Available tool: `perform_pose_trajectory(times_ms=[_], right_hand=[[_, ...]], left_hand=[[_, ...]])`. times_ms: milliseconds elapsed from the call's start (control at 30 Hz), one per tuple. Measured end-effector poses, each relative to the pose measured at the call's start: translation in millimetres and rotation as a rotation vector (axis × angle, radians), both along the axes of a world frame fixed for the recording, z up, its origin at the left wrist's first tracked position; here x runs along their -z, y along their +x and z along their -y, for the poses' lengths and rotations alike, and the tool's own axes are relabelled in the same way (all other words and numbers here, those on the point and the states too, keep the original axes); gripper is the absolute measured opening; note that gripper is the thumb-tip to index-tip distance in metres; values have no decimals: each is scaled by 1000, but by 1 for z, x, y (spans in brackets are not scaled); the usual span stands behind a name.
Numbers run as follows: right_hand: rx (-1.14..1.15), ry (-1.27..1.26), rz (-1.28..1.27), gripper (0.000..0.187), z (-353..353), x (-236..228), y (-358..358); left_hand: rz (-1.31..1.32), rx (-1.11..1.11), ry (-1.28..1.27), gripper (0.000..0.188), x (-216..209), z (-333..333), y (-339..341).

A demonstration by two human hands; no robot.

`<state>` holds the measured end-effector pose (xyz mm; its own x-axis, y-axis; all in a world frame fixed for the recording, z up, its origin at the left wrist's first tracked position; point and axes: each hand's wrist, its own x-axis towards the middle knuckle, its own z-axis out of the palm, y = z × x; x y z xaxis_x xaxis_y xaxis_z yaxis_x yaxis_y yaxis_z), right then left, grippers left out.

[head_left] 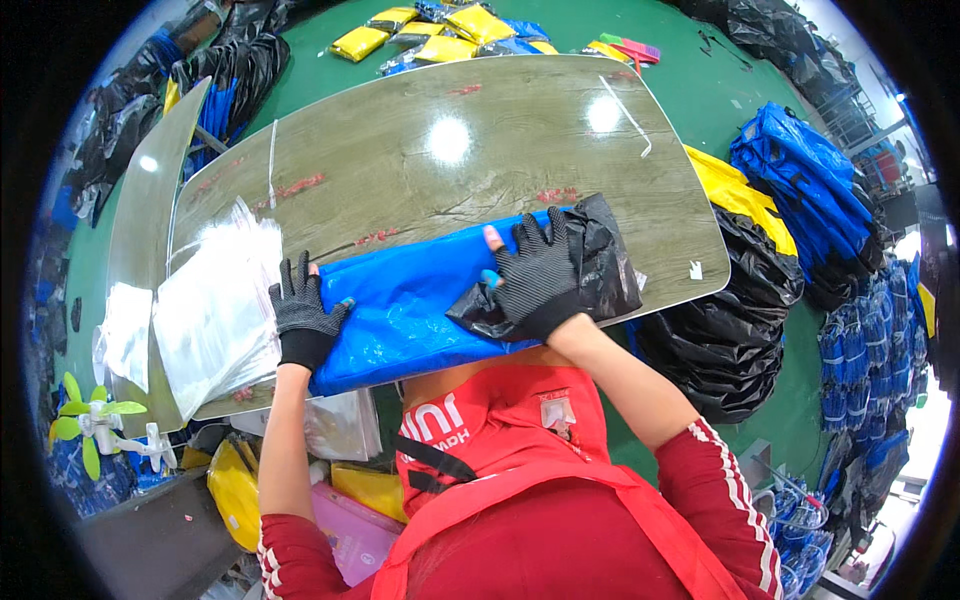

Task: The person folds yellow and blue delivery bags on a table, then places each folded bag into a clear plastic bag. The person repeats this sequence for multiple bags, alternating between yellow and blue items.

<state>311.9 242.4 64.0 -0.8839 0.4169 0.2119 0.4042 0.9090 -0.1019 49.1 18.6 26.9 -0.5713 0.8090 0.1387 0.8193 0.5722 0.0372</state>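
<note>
A blue plastic sheet [400,300], folded into a long flat bundle, lies along the near edge of the wood-grain table [360,205]. Its right end is crumpled black plastic [608,255]. My left hand [303,312], in a dark textured glove with some bare fingertips, rests with fingers apart on the bundle's left end. Over the right part lies my gloved right hand [538,268], palm down and fingers spread, across the blue and black material. Beside my left hand is a stack of clear plastic bags [215,305].
Yellow and blue packed bundles [440,35] lie on the green floor beyond the table. Black and yellow material [725,300] is heaped at the right, near a blue pile [805,180]. A small green-bladed fan [98,415] stands at the lower left.
</note>
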Motion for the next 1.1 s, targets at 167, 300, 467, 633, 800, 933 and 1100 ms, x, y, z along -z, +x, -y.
perform_pose_trajectory(times_ms=[167, 300, 467, 633, 800, 933, 1100], right_hand=[[1, -84, 36, 56, 44, 19, -51], [24, -82, -41, 50, 49, 23, -58], [-190, 7, -325, 45, 46, 15, -10], [-187, -42, -618, 41, 53, 22, 49], [-192, -220, -593, 40, 52, 45, 53], [-51, -450, -607, 42, 53, 62, 57], [-26, -492, -703, 47, 52, 73, 70]], left_hand=[[588, -198, 437, 85, 19, 30, -17], [1706, -608, 755, 67, -18, 44, -10], [1569, -433, 672, 62, -9, 64, 10], [1844, -515, 651, 67, -48, 67, 52], [1744, -284, 914, 39, -111, -75, 120], [1412, -278, 1007, 23, -77, -198, 186], [498, 789, 743, 43, -63, -198, 201]])
